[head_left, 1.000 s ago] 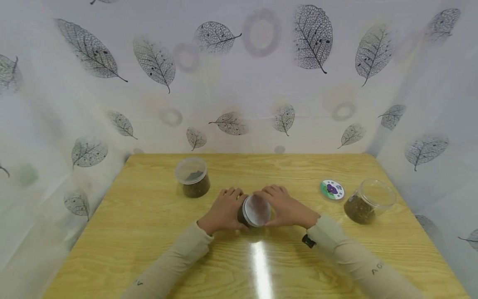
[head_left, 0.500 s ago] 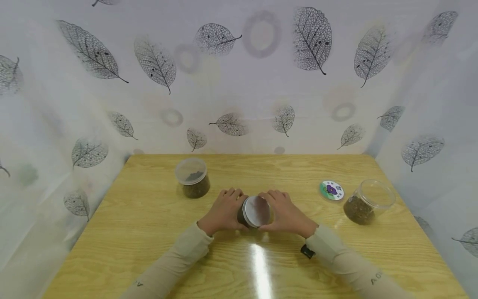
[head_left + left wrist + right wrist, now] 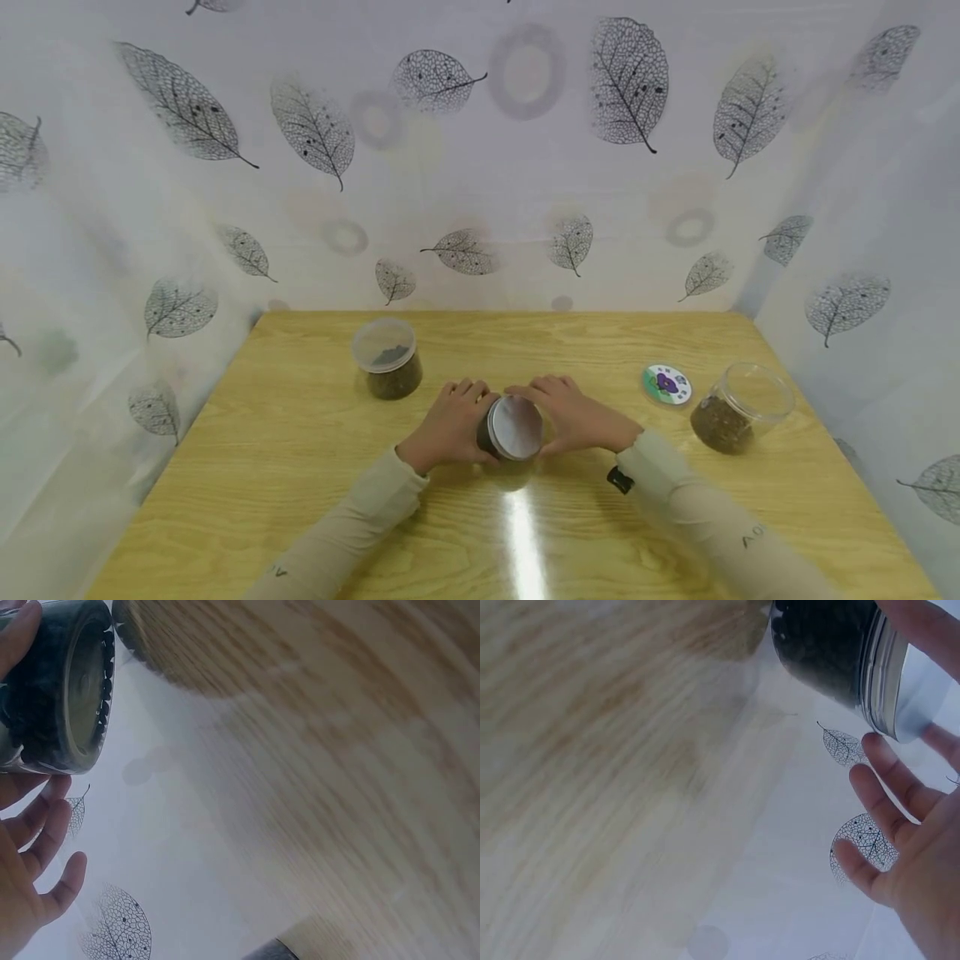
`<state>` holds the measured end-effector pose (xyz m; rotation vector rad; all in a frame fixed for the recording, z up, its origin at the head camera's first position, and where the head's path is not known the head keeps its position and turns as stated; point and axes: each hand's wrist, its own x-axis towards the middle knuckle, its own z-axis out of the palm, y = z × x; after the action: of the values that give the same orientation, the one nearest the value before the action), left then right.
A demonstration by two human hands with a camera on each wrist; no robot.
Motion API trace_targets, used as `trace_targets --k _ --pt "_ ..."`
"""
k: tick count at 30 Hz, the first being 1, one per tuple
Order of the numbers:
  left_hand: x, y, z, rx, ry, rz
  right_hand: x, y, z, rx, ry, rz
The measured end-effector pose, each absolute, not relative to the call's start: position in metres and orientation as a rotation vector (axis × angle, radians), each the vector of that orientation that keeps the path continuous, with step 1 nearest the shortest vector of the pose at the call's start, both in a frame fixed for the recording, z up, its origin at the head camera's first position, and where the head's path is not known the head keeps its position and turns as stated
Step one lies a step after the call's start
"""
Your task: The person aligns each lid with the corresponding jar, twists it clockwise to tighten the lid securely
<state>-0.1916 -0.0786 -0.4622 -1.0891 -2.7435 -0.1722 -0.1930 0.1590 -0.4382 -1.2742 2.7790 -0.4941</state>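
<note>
Near the middle of the table, a clear jar [image 3: 41,697] of dark, grainy stuff is held tilted, its silvery lid [image 3: 517,427] turned toward me. My left hand [image 3: 452,427] grips the jar's side, with the thumb on one side and fingers on the other. Around the lid's right side, my right hand [image 3: 577,417] holds the rim between thumb and forefinger. Its other fingers [image 3: 885,802] are spread below the lid in the right wrist view. The jar's base shows in the left wrist view, raised off the table.
A lidded jar [image 3: 393,379] with brown contents stands at the back left. At the right is a jar [image 3: 723,423] with brown contents and no lid on it. Beside that one lies a round lid [image 3: 667,384] with a purple flower. A leaf-print curtain [image 3: 465,167] surrounds the wooden table [image 3: 300,467].
My right hand has turned around the lid one way, then back. The left hand and the jar have hardly moved.
</note>
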Motion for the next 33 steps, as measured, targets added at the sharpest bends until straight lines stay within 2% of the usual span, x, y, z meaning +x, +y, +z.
trace_targets --k 12,33 --pt "-0.191 -0.079 -0.461 -1.087 -2.734 -0.169 -0.193 0.159 -0.442 -1.234 2.801 -0.544" --pt "-0.19 -0.079 -0.462 -1.066 -2.742 -0.148 -0.165 0.148 -0.459 -0.874 3.045 -0.633"
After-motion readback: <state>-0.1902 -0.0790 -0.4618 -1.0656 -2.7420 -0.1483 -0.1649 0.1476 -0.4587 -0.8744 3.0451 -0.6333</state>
